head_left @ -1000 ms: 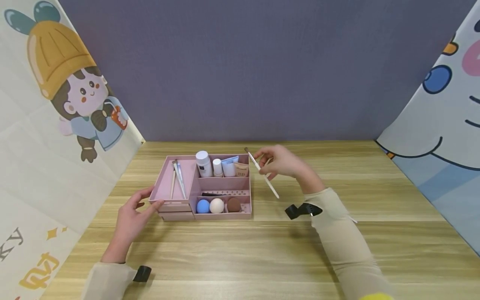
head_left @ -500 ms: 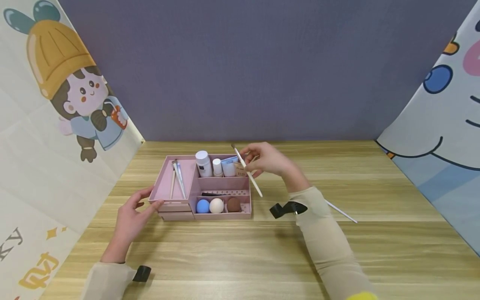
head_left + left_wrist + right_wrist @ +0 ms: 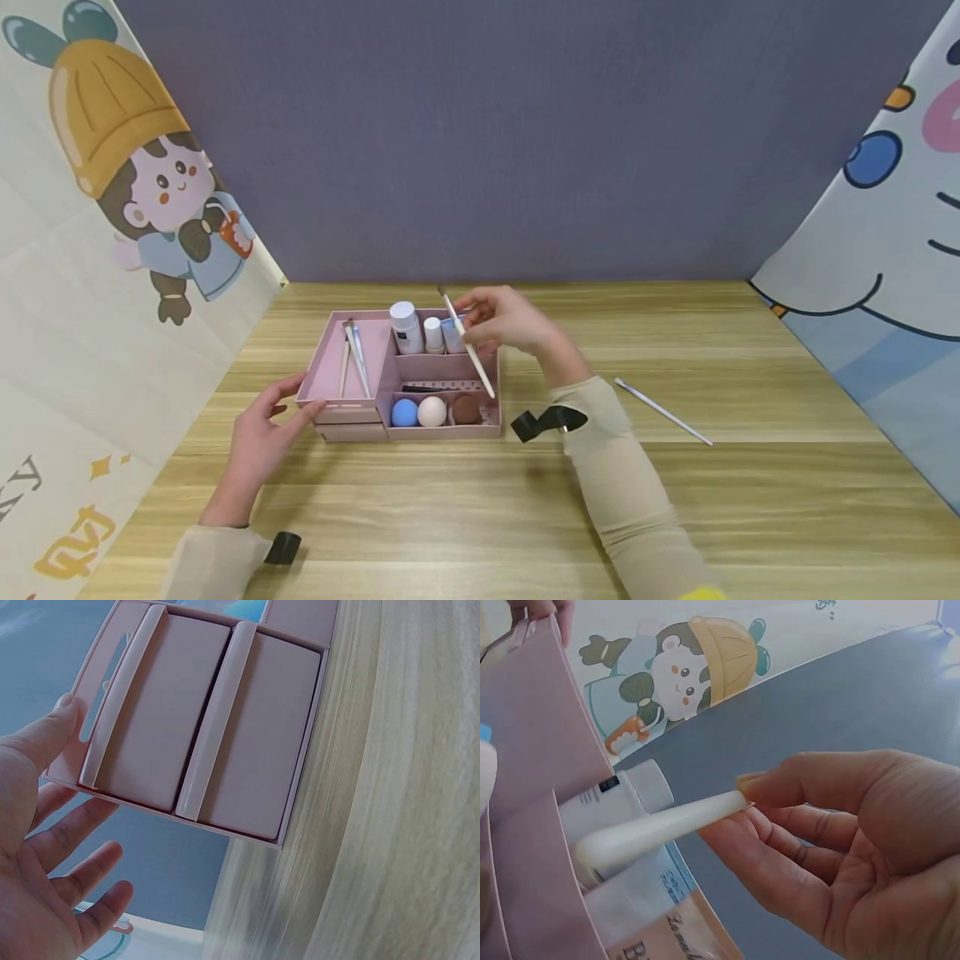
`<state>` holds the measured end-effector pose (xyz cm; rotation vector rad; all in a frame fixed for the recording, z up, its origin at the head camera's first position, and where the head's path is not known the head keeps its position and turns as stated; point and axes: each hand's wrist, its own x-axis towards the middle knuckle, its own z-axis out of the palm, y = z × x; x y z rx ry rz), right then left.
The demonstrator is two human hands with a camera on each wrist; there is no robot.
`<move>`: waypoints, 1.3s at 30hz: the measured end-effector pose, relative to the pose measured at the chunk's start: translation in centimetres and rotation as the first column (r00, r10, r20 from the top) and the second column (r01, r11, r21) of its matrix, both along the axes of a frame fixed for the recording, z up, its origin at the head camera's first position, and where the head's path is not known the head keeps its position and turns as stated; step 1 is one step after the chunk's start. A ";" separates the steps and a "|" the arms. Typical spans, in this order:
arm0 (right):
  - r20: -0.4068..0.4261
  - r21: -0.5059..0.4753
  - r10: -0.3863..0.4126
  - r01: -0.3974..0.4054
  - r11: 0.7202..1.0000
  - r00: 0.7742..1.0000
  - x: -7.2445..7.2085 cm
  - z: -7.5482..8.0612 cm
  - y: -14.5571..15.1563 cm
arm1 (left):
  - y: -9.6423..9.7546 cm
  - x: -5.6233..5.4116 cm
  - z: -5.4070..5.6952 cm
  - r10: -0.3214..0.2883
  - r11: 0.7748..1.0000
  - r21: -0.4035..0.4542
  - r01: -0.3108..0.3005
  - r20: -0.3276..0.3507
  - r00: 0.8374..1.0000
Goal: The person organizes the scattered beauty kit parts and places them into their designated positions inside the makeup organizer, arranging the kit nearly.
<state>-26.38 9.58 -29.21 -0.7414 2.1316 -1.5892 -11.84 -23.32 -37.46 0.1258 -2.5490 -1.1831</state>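
Observation:
In the head view, my right hand (image 3: pixel 512 321) pinches a white-handled makeup brush (image 3: pixel 478 365) between thumb and fingers. The brush slants over the right compartments of a pink makeup organizer (image 3: pixel 446 365), dark bristles up and away, handle end toward me. The right wrist view shows its pale handle (image 3: pixel 660 827) in front of bottles and tubes. My left hand (image 3: pixel 258 437) holds the organizer's front left corner, thumb on the front panel (image 3: pixel 66 742) and index finger at the side. Its other fingers spread free. Several brushes (image 3: pixel 354 358) lie in the upper left tray.
A white bottle (image 3: pixel 406 331), a smaller bottle (image 3: pixel 433 335) and tubes stand in the back compartment. A dark slim stick (image 3: pixel 423 389) lies in the middle one. Blue (image 3: pixel 404 412), cream (image 3: pixel 432 412) and brown (image 3: pixel 466 409) sponges sit in front. A thin white brush (image 3: pixel 663 410) lies on the table (image 3: pixel 465 517).
My right hand has moved left with the brush, from beside the organizer to over its right compartments. The thin brush on the table has come into view. My left hand stays put.

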 end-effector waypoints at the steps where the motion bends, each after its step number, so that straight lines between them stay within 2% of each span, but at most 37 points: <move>1: 0.000 -0.005 0.001 -0.001 1.000 1.000 0.0 -0.1 -0.2 | 0.0 0.0 0.0 0.000 1.000 -0.001 0.000 -0.001 1.000; 6: 0.017 -0.028 -0.007 0.008 1.000 1.000 0.0 -0.3 -0.9 | -0.1 -0.1 -0.1 -0.001 1.000 -0.001 0.001 0.005 1.000; 14: 0.093 -0.129 -0.040 0.052 0.990 0.995 -0.1 -0.8 -2.5 | -0.2 -0.1 -0.2 -0.004 1.000 0.003 0.004 0.006 1.000; 24: 0.175 -0.198 -0.070 0.105 0.974 0.982 0.1 -1.0 -4.2 | -0.1 -0.2 -0.1 -0.003 1.000 -0.003 0.003 0.008 1.000; 39: 0.227 -0.294 -0.072 0.139 0.946 0.971 0.3 -1.9 -7.0 | -0.2 -0.2 0.0 -0.008 1.000 -0.002 0.008 0.005 1.000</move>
